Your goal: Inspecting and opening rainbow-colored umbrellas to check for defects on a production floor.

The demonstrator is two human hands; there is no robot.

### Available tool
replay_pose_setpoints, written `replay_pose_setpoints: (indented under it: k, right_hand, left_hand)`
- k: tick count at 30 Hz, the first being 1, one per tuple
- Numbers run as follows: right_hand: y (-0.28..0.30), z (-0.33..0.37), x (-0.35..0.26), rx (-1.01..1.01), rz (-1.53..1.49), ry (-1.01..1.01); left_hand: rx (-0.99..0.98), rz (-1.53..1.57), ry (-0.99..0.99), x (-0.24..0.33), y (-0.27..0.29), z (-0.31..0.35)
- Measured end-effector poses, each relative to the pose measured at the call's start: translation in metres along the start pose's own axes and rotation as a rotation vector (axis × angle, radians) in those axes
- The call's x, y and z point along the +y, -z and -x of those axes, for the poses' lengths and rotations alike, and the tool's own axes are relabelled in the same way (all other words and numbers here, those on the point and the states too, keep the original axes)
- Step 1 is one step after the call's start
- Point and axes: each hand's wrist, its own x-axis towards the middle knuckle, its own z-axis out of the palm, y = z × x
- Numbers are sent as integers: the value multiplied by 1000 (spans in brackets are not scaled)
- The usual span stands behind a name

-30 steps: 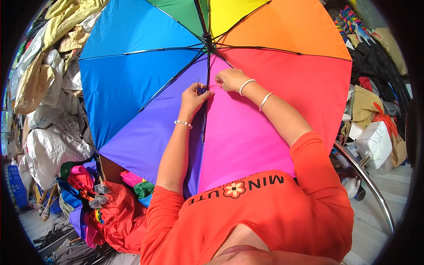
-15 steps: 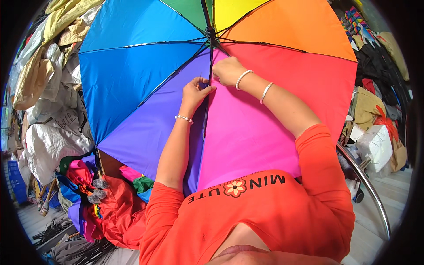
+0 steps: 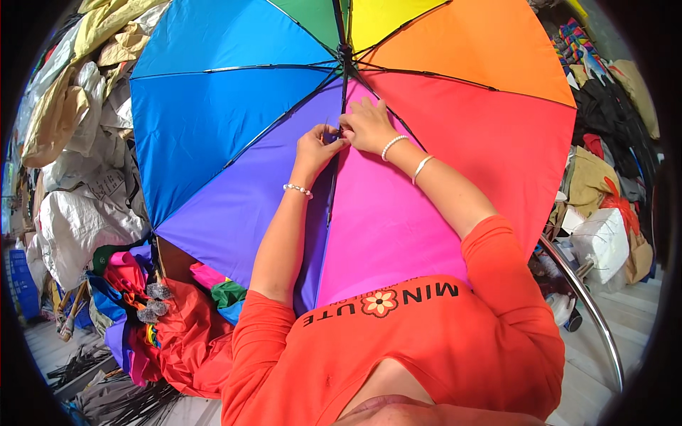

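Observation:
A rainbow-coloured umbrella (image 3: 277,135) is spread out before me, its inner side up, with dark ribs running out from a black hub (image 3: 345,55). My left hand (image 3: 316,150) is closed in a pinch on the umbrella rib (image 3: 331,186) at the seam between the purple panel (image 3: 241,213) and the pink panel (image 3: 391,206). Close against it, my right hand (image 3: 369,129) pinches with thumb and forefinger at the same rib, its other fingers raised. What the right fingertips hold is too small to make out.
Crumpled umbrella covers in red, purple and green (image 3: 188,341) lie at the lower left, beside thin black rods (image 3: 135,401). Cloth and plastic bags (image 3: 78,227) are piled on the left. A curved metal tube (image 3: 586,305) and a white block (image 3: 602,234) stand on the right.
My right hand has come down and in along the rib to meet the left fingertips, its other fingers now extended. The left hand keeps its pinch in nearly the same place.

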Motion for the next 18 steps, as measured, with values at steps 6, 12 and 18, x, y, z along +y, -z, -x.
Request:
replay_pose_setpoints:
  k: [6, 12, 18]
  right_hand:
    - [-21, 10, 1, 250, -92, -57]
    - [2, 24, 29, 128, -26, -96]
    - [59, 36, 70, 12, -554, -140]
  left_hand:
    - [36, 9, -59, 0, -2, 3]
    - [0, 58, 8, -3, 0, 1]
    - [-21, 30, -8, -7, 0, -3]
